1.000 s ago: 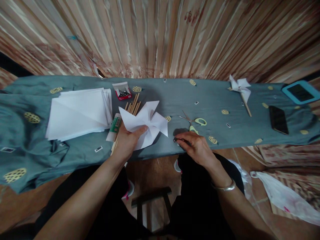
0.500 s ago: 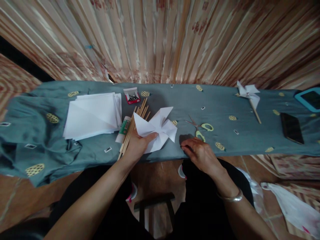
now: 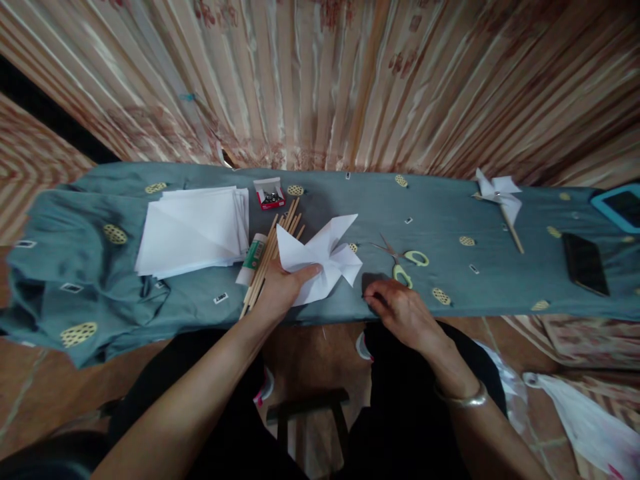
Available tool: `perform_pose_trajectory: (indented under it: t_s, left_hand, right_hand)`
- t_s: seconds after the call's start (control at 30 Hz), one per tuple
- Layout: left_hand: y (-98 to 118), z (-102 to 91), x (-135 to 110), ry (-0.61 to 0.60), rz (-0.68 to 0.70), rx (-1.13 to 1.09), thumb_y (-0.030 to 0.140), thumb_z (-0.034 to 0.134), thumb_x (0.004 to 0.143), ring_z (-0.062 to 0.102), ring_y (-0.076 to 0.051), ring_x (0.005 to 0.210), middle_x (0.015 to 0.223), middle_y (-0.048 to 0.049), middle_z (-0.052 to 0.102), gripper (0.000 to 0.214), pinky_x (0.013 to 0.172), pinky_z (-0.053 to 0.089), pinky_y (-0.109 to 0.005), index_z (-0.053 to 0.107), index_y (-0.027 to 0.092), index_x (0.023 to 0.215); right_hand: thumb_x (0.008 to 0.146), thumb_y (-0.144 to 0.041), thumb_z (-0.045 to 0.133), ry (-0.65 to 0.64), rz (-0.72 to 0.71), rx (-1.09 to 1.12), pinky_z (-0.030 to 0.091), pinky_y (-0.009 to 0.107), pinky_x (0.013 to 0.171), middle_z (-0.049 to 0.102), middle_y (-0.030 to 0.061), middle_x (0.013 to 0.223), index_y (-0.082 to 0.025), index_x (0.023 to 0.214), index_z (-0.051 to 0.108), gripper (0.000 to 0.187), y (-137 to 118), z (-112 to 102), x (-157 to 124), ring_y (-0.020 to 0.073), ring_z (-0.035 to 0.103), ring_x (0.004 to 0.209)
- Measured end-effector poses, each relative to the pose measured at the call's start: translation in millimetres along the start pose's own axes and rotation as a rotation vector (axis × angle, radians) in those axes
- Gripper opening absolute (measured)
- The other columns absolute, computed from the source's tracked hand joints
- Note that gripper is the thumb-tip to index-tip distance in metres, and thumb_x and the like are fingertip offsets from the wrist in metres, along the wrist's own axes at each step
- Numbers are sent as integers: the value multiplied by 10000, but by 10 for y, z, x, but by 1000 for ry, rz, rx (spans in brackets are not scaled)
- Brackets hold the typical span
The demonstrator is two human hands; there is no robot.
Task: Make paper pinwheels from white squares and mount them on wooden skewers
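A white paper pinwheel with folded blades is pinched by my left hand, whose thumb presses near its centre. Close to the table's front edge, my right hand has its fingertips drawn together; whatever they hold, if anything, is too small to name. Scissors with yellow-green handles lie half spread just beyond the right hand. Beside the left hand rest several thin wooden sticks and a green-and-white glue stick. Behind them stands a small red-and-white box of metal pins.
A stack of white paper lies on the left of the cloth-covered table. Off to the right are a pinwheel on a stick, a black phone and a blue-framed device. A curtain hangs behind.
The view has shifted slightly, so the table things appear a little farther right. The pinwheel's blades are tilted a bit in my left hand. My right hand keeps its pinched pose.
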State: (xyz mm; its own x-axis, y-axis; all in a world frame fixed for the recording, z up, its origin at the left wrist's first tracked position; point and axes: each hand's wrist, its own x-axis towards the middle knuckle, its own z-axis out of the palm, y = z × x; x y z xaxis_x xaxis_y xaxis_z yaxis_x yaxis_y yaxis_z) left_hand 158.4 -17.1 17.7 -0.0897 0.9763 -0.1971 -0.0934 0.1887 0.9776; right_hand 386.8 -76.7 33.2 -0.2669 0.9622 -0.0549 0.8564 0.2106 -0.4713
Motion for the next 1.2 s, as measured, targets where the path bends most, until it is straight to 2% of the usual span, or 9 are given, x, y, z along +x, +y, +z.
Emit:
perform_pose_trajectory:
  t_s: [0.1,0.2,0.3,0.37,0.43,0.5,0.6,0.8,1.2]
  left_hand:
    - [7,9,-1,6,0,-4,287,842,543,688,-294,1037,1113,-117,737,570,954,529,-416,675,134,1065]
    - [33,37,-23,-6,-12,-24,275,835,543,705,-280,966,1027,-97,758,479,908,549,-395,693,136,978]
    - [49,75,-53,-43,-13,-19,266,832,542,711,-271,914,921,-75,769,385,855,565,-379,708,144,886]
    - [49,100,-68,-69,-21,-7,275,830,548,713,-263,882,882,-70,770,351,822,570,-367,717,148,855]
    - [49,121,-80,-92,-39,-4,296,830,554,713,-251,837,854,-70,769,340,788,572,-356,724,146,839]
    - [56,139,-90,-105,-56,-13,306,831,552,708,-238,799,826,-68,765,329,761,570,-344,726,140,816]
    - [84,161,-106,-117,-70,-38,300,833,542,695,-213,755,780,-49,753,311,728,564,-319,716,140,782]
    - [129,185,-133,-182,-60,-31,331,823,555,681,-197,700,733,-33,740,292,665,560,-302,709,140,744]
    - [173,179,-164,-195,-35,-6,300,796,552,678,-201,683,711,-27,731,260,654,566,-311,704,136,731]
  right_hand:
    - [892,-186,570,-9,59,167,464,292,647,649,8,746,-208,830,633,92,-16,-64,-12,171,616,684]
    - [908,-270,590,96,25,320,495,294,677,647,1,766,-224,844,639,93,-132,-129,-25,167,628,723]
    - [913,-267,591,292,-85,306,502,392,918,680,44,1068,-235,880,655,78,-314,-160,-22,218,637,1020]
    - [909,-257,591,410,-133,217,450,470,1033,596,60,1304,-236,891,665,80,-413,-161,-6,261,564,1205]
    - [907,-252,590,470,-160,150,379,528,1113,455,50,1484,-233,899,668,80,-465,-149,25,301,426,1374]
    - [909,-254,585,488,-172,135,304,567,1166,356,22,1566,-232,896,659,78,-478,-128,68,317,280,1473]
    - [907,-252,582,495,-172,147,236,597,1196,321,-2,1593,-229,874,647,77,-477,-88,137,317,194,1509]
    - [905,-240,567,496,-171,162,218,596,1207,288,-6,1614,-218,880,660,98,-504,-41,206,319,168,1518]
    - [912,-244,571,488,-196,146,209,598,1210,289,-6,1616,-222,900,660,92,-492,-19,219,313,155,1522]
